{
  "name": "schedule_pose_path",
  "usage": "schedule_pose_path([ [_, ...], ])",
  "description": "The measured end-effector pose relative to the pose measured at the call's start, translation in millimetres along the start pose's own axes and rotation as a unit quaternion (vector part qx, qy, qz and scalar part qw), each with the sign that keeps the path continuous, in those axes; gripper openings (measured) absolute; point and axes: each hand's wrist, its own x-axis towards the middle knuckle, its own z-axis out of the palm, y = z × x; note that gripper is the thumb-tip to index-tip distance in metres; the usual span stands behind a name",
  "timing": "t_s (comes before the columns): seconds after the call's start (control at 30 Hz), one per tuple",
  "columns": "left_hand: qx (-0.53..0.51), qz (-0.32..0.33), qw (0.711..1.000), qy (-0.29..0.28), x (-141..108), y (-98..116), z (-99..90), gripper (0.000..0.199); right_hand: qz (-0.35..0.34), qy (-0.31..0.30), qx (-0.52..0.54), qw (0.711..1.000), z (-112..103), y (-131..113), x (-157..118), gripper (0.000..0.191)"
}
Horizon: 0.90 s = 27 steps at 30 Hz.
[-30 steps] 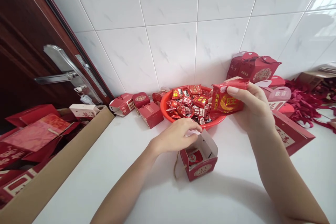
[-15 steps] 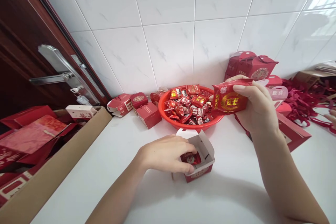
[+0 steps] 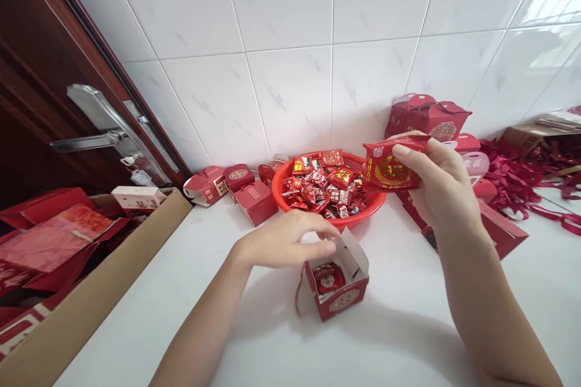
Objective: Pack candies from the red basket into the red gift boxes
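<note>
The worktop [image 3: 390, 344] carries a red basket [image 3: 363, 216] and, nearer, an open box [image 3: 345, 303]. The left hand [image 3: 276, 242] has risen from inside the box, grip apart and unladen, exposing the wrapped sweets [image 3: 330, 281] there; the right hand [image 3: 451, 190] is clamped on a packet [image 3: 390, 172].

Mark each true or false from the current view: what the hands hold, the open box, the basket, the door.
1. The right hand holds a red packet. True.
2. The left hand is inside the basket. False: the left hand is at the open box.
3. The open box contains something red. True.
4. The basket is empty. False: the basket holds wrapped pieces.
5. The door handle is silver-coloured. True.
</note>
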Motion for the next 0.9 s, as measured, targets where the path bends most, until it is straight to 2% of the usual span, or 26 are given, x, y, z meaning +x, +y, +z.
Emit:
schedule_pose_path([
  [0.07,0.015,-0.017,0.999,0.030,20,-11,-7.2,0.030,-0.003,0.009,0.007,1.000,-1,-2,0,0.015],
  [0.1,0.029,-0.030,0.999,0.024,34,-17,-9.4,0.030,-0.006,0.013,0.010,1.000,-2,-3,0,0.014],
  [0.2,0.102,-0.059,0.992,-0.042,79,-33,-8.9,0.030,-0.016,0.021,0.017,1.000,-4,-4,0,0.010],
  [0.27,0.160,-0.104,0.975,-0.117,108,-40,-2.8,0.031,-0.019,0.019,0.020,0.999,-5,-5,0,0.009],
  [0.37,0.205,-0.156,0.952,-0.163,137,-47,11.2,0.032,-0.017,0.015,0.016,1.000,-6,-6,1,0.012],
  [0.6,0.283,-0.222,0.924,-0.128,159,-54,39.9,0.047,-0.027,0.026,-0.014,0.999,-8,-5,2,0.015],
  [0.77,0.290,-0.232,0.922,-0.109,168,-62,45.3,0.040,-0.017,0.020,-0.021,0.999,-6,-3,0,0.013],
  [0.9,0.269,-0.224,0.933,-0.087,172,-70,46.7,0.035,-0.015,0.018,-0.023,0.999,-5,-1,-1,0.013],
])
